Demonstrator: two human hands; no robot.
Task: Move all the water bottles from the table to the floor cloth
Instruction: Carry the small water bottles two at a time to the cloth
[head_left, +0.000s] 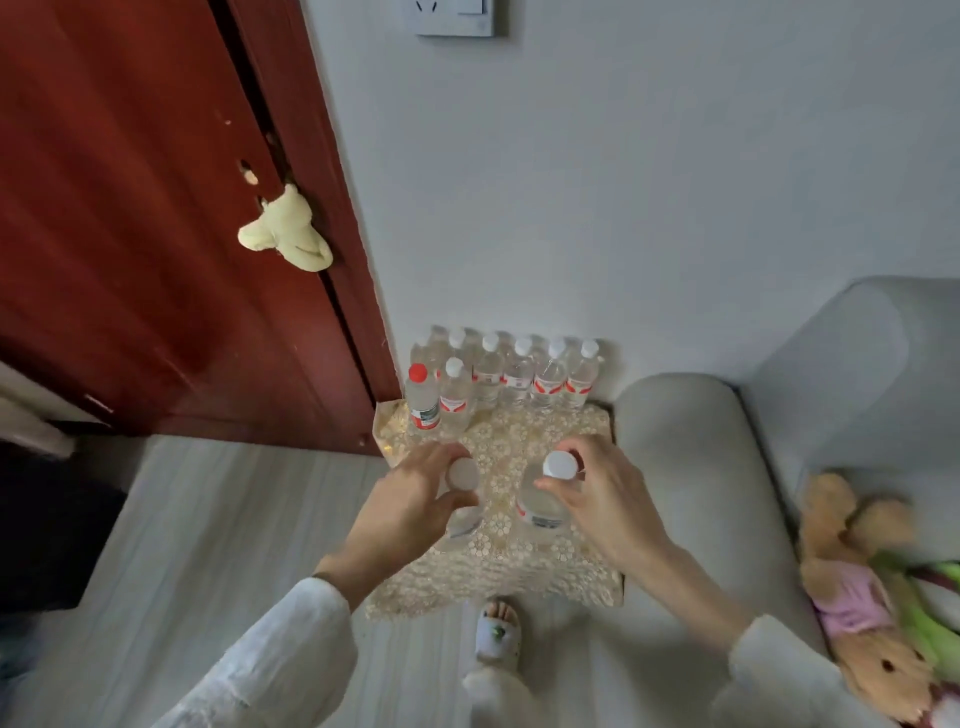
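Note:
A beige lace-patterned floor cloth lies against the wall. Several clear water bottles with white caps stand in a row at its far edge; one at the left has a red cap. My left hand grips a white-capped bottle by its neck above the cloth's middle. My right hand grips another white-capped bottle the same way, just to the right. Both bottles hang upright over the cloth.
A dark red door with a pale cloth on its handle stands at left. A grey sofa with plush toys borders the cloth's right side. My slippered foot is at the cloth's near edge. Pale wood floor spreads left.

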